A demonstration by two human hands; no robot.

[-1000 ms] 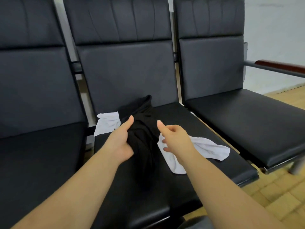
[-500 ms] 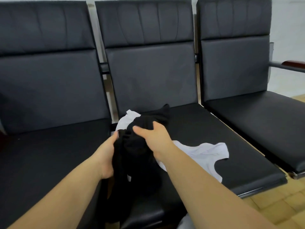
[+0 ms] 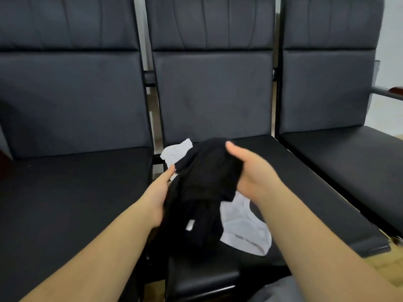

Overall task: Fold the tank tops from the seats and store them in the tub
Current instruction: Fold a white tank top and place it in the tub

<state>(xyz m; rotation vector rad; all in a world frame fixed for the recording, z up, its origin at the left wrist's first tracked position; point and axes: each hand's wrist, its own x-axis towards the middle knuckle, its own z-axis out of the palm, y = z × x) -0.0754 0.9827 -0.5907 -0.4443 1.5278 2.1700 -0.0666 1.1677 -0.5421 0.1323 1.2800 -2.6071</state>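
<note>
A bunched black tank top (image 3: 202, 190) with a small white label hangs between both hands above the middle seat (image 3: 305, 192). My left hand (image 3: 160, 192) grips its left side, fingers tucked under the cloth. My right hand (image 3: 250, 173) holds its upper right part, thumb on top. A white tank top (image 3: 242, 227) lies flat on the same seat under the black one; a white corner shows behind, near the backrest. No tub is in view.
Three black padded seats stand in a row, with the left seat (image 3: 72, 203) and right seat (image 3: 353, 158) bare. A wooden armrest (image 3: 394, 92) juts out at the far right. Yellowish floor shows at the lower right.
Both hands have gathered the black tank top and lifted it off the white one. The right hand moved from above the cloth to holding it. The view shifted left.
</note>
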